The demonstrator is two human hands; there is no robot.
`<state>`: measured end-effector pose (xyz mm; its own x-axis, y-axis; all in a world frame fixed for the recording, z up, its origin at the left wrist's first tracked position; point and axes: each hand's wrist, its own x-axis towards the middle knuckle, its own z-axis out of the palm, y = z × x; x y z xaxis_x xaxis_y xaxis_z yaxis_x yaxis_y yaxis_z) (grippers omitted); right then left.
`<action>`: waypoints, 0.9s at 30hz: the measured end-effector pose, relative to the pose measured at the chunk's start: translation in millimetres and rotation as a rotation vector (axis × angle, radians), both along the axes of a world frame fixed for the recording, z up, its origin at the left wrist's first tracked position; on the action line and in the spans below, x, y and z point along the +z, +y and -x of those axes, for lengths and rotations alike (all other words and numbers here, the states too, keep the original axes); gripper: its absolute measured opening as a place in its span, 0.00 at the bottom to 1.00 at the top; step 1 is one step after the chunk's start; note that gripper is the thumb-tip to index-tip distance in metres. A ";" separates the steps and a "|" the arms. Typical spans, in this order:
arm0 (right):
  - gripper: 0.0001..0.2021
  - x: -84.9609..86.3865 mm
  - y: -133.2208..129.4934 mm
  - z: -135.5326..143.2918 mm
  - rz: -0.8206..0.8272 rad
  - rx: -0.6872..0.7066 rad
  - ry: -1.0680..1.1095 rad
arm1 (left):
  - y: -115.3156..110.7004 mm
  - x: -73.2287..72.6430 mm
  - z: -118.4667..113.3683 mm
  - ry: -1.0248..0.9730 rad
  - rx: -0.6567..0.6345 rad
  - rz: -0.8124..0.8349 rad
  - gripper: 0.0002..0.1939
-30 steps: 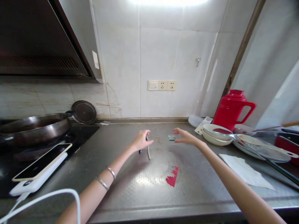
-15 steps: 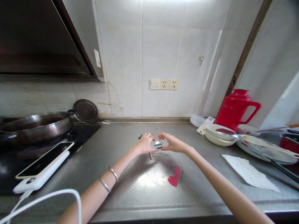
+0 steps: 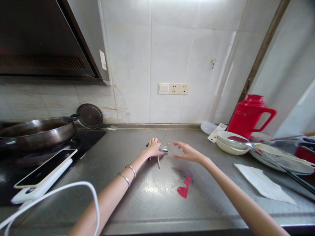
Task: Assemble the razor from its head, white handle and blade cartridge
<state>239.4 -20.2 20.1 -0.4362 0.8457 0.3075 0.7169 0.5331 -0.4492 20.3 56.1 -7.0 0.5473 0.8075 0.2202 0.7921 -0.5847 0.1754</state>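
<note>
A small metal clip-like piece (image 3: 164, 149) was pinched in the fingers of the left hand (image 3: 154, 149), low over the steel counter (image 3: 152, 196) and well in front of the wall socket strip (image 3: 173, 88). A thin light cord (image 3: 158, 161) was seen hanging from under the same hand, with a dark pen-like end (image 3: 147, 144) showing on the side away from the strip. The right hand (image 3: 187, 152) was held open with fingers spread, nothing grasped, just beside the metal piece and below the strip. A red sticker patch (image 3: 184, 189) was seen on the counter, nearer the camera than the strip. A red jug (image 3: 249, 115) was stood to the strip's right, a pan (image 3: 36, 132) well to its left.
</note>
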 end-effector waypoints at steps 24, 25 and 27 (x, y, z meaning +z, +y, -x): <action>0.18 -46.0 57.5 -36.4 -0.095 -0.318 -0.205 | 8.4 -0.5 56.5 -0.070 0.169 -0.129 0.27; 0.18 -49.4 60.4 -38.5 -0.082 -0.329 -0.226 | 10.5 -1.4 66.3 -0.059 0.214 -0.112 0.27; 0.19 -55.5 64.5 -41.6 -0.064 -0.340 -0.260 | 15.0 -5.4 85.8 -0.038 0.299 -0.075 0.26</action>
